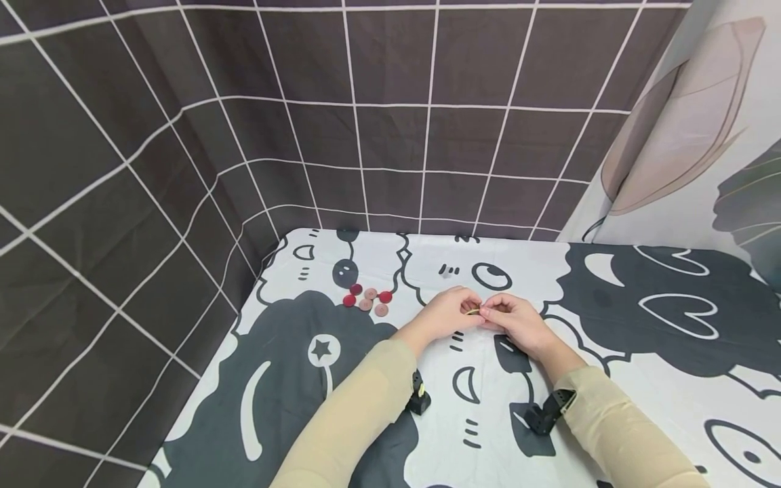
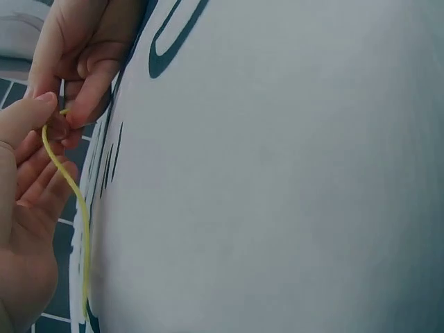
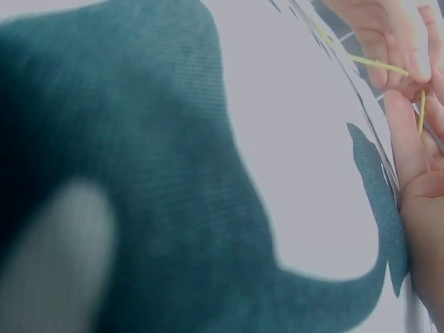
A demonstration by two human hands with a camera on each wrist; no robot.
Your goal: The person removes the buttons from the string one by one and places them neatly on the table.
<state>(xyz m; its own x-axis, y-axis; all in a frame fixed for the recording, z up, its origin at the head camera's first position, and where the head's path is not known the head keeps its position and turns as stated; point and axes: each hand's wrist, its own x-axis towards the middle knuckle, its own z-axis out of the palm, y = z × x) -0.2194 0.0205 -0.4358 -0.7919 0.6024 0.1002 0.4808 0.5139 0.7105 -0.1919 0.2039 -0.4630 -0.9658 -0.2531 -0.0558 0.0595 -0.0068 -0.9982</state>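
Observation:
In the head view, my left hand and right hand meet at the fingertips over the cloth-covered table. A thin yellow string hangs down past the palm from the left thumb and fingers, which pinch it. A short piece of the yellow string shows by the right fingertips, which pinch at the same spot. Between the fingertips a small pinkish round piece is partly visible; fingers cover most of it. To the left of the hands lie several red and pink round buttons.
A white and dark grey patterned cloth covers the table. Behind and to the left hangs a dark curtain with white grid lines. A pale leaf-print curtain hangs at the right. Dark wrist cameras sit on both forearms.

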